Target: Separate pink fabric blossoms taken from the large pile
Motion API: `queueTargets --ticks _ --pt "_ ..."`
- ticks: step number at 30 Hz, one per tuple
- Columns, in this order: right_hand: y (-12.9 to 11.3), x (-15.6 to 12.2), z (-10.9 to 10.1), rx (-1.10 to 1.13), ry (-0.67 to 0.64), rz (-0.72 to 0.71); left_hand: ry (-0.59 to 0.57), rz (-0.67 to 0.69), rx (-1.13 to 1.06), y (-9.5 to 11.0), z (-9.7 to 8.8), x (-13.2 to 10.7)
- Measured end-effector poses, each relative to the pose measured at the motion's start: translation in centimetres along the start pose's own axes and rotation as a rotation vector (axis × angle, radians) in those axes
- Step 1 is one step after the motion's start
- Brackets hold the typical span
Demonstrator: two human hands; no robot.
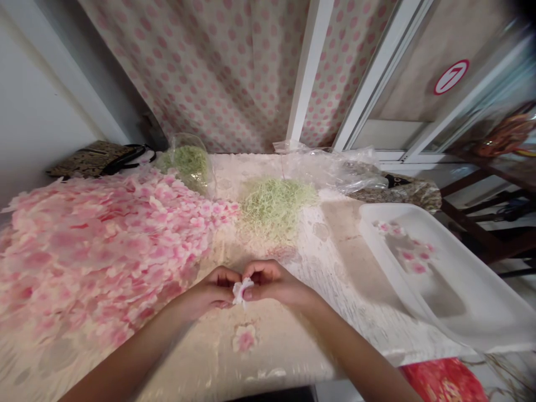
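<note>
My left hand (215,290) and my right hand (272,282) meet over the table's near middle, fingers curled and pinched together on one small pink-and-white fabric flower (242,290). Both hands grip it between their fingertips. Another pink flower (245,338) lies flat on the table (293,346) just below the hands. A big heap of pink fabric petals (92,251) covers the table's left side, close to my left forearm. A pile of thin green stamens (274,204) lies beyond the hands.
A white tray (481,312) with a few pink flowers stands at the right. A clear bag of green stamens (188,162) and crumpled clear plastic (335,167) lie at the back. A dark patterned bag (94,159) sits far left. Polka-dot curtain behind.
</note>
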State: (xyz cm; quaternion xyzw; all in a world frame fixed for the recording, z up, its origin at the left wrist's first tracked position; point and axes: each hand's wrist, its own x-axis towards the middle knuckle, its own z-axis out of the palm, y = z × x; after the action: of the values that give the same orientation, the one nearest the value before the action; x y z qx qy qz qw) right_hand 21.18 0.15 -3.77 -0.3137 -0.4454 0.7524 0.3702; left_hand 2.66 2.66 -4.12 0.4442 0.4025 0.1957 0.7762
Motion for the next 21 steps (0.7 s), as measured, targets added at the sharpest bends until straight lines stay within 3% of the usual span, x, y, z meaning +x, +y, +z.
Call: queueTargets --ticks 5,11,17,21 --pt "0.0 0.0 0.0 -0.044 0.083 -0.12 0.083 0.051 0.022 0.7 0.7 0.0" --pt "0.3 0.4 -0.1 0.126 0.191 -0.232 0.101 0.215 0.053 1.6 1.1 -0.2" --pt "0.0 0.4 0.1 0.185 0.272 -0.238 0.204 0.324 0.239 1.9 0.8 -0.2" --pt "0.1 0.4 0.3 0.205 0.268 -0.22 0.265 0.387 0.235 1.1 0.0 0.4"
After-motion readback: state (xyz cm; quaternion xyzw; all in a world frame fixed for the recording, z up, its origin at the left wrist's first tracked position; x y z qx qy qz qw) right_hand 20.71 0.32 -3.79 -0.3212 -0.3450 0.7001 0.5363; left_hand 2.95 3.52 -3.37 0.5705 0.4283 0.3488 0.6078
